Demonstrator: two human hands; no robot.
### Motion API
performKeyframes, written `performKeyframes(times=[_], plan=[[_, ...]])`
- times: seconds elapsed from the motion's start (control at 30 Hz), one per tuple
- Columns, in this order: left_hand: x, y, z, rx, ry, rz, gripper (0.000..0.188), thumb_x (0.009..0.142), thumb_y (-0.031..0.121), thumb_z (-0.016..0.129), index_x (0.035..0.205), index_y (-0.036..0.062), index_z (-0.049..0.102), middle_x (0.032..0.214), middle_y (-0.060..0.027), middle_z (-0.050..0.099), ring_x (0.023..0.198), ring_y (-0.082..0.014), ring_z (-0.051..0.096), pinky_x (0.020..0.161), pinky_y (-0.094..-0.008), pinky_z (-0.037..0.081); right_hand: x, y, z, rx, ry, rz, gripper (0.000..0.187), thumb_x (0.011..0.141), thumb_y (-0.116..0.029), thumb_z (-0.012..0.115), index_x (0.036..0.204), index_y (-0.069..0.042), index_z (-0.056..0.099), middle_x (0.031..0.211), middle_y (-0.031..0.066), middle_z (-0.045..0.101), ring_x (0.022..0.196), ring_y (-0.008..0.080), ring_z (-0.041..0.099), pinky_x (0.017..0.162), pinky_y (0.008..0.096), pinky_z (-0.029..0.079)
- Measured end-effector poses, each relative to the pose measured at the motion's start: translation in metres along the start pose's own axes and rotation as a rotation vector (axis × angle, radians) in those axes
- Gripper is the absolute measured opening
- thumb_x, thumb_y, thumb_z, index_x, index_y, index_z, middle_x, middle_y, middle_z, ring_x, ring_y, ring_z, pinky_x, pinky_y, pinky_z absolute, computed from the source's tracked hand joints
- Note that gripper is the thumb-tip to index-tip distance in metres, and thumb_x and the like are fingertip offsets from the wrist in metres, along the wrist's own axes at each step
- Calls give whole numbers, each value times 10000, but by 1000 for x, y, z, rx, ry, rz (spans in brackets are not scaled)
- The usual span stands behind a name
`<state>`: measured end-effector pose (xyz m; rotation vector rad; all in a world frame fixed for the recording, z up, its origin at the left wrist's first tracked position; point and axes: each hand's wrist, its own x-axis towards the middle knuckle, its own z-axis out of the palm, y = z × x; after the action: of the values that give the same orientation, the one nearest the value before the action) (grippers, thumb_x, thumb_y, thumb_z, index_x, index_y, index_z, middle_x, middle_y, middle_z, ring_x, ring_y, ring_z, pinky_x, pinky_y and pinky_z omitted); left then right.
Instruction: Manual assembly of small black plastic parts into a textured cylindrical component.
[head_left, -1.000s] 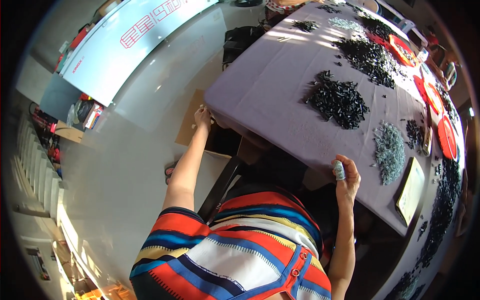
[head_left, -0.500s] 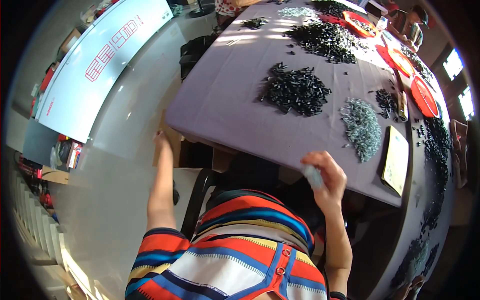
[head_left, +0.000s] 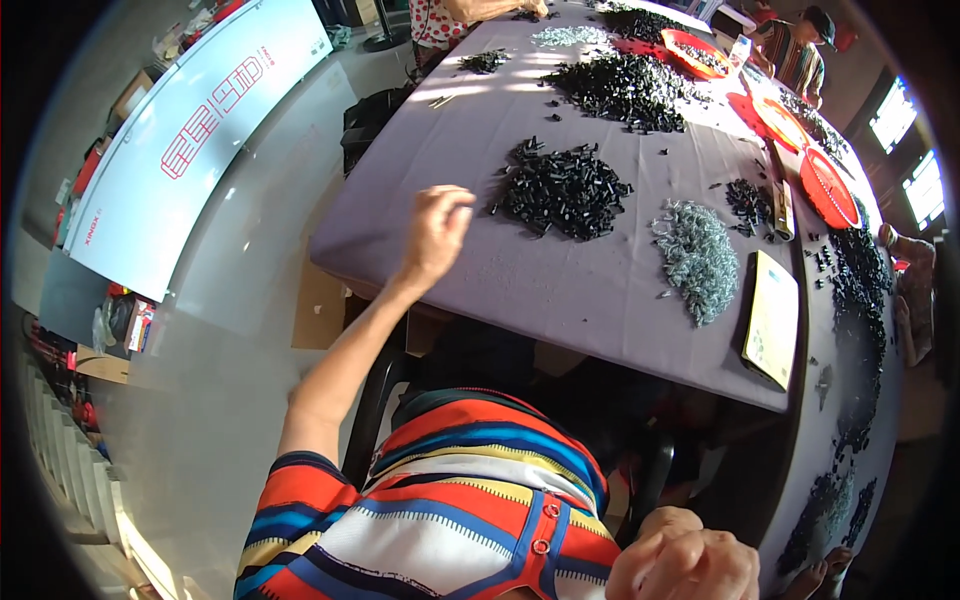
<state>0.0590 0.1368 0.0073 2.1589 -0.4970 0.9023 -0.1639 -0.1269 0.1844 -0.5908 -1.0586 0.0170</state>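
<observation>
My left hand (head_left: 437, 235) is over the near left part of the table, just left of a pile of small black tube-like pieces (head_left: 565, 190). Its fingers are curled in, and what they hold, if anything, is hidden. My right hand (head_left: 685, 560) is low by my body, off the table's near edge, closed like a fist with its inside out of sight. To the right of the black pile lies a heap of small clear, greyish pieces (head_left: 697, 262).
A purple-grey cloth covers the table (head_left: 480, 275). At its right edge lies a yellow box (head_left: 770, 320). Further off are a bigger black pile (head_left: 630, 90), red baskets (head_left: 828, 188) and co-workers (head_left: 798, 50). A white printed panel (head_left: 200, 140) stands at left.
My left hand has come up from beside the table to over it. My right hand has dropped back toward my body; the pale translucent thing seen in it is out of sight.
</observation>
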Motion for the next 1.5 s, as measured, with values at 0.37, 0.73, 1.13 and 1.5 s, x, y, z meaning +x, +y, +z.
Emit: performKeyframes(times=[0.37,0.73,1.13,1.5], plan=[[-4,73,96,-12,-254,205,159,746,64,627,899,63,588,967,-57,561,990,-258,484,878,-376,398,-12,-12,-19,-90,-114,29,141,838,-159,633,761,-47,667,981,111,633,601,187,520,538,308,427],[-20,78,95,-23,-208,223,101,741,37,615,835,68,596,957,-35,560,962,-231,487,834,-362,403,-89,28,-193,-2048,433,665,250,721,43,531,946,-43,598,920,100,584,857,311,577,735,388,470],[-22,98,95,-178,-176,198,116,766,10,586,870,61,595,903,-70,560,827,-266,550,714,-353,463,-101,57,-231,-2229,211,846,153,760,32,502,908,-5,490,917,159,498,865,321,541,742,401,480],[-20,147,137,-708,-586,-445,125,882,87,544,957,29,625,648,-18,601,502,-52,524,409,-219,421,-98,63,-209,-1789,421,686,90,841,-57,519,922,-27,492,871,179,546,812,365,559,678,428,442]])
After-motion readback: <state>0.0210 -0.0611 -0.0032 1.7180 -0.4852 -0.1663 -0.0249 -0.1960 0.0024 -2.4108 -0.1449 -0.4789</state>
